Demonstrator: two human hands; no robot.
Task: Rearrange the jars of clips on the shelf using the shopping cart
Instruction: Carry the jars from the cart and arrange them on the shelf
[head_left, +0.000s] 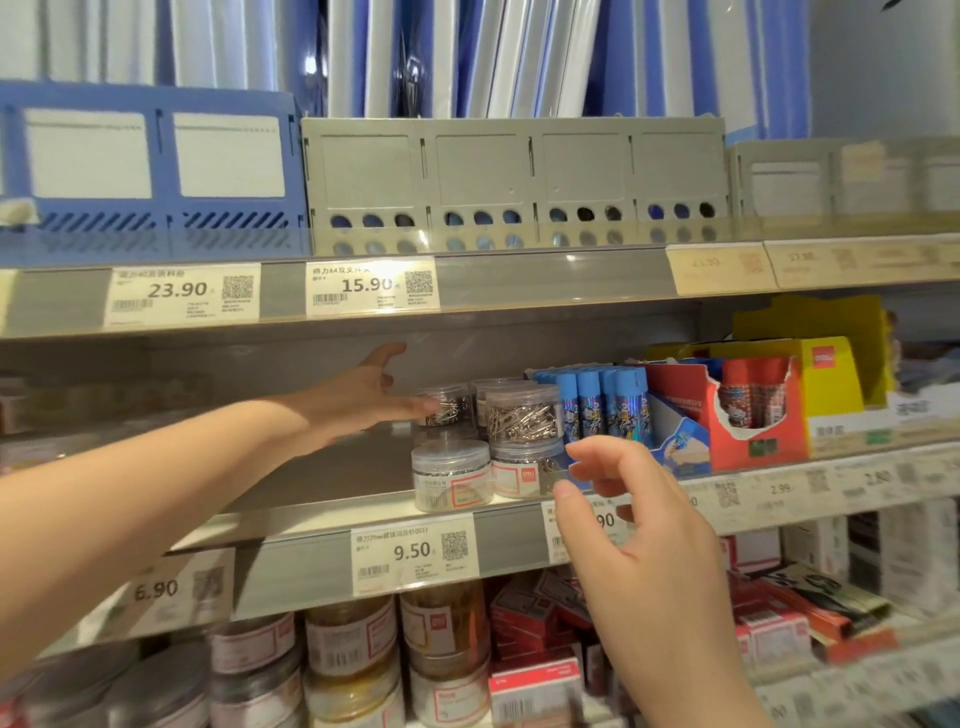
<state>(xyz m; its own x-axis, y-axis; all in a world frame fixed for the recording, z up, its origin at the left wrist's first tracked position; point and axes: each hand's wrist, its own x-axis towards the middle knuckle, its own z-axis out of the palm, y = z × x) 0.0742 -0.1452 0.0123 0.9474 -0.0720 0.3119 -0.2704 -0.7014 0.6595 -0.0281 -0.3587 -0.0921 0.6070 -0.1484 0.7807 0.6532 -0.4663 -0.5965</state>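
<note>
The left hand reaches deep into the shelf, fingers straight and thumb lifted, holding nothing. Its fingertips lie against the side of a clear jar of clips at the back of the row.

The right hand hovers nearer the camera at the shelf's front edge. Its fingers are loosely bent, thumb and forefinger apart, and nothing is in its grasp. Just beyond its fingertips stands a labelled front jar, with a stacked jar full of silver clips resting on top. Beside that pair, between the two hands, sits a second front jar with a red-edged label. One more jar shows behind the stacked one, partly hidden.

Past the right hand's fingers, on the side away from the left hand, blue-capped glue sticks stand upright in an open display box, and farther that way is a red carton. Below the right hand's thumb a price tag reading 9.50 is fixed to the shelf rail. Under both hands, the lower shelf holds more jars and red boxes. Above the left hand, the upper shelf carries a grey file organiser and a blue file organiser.
</note>
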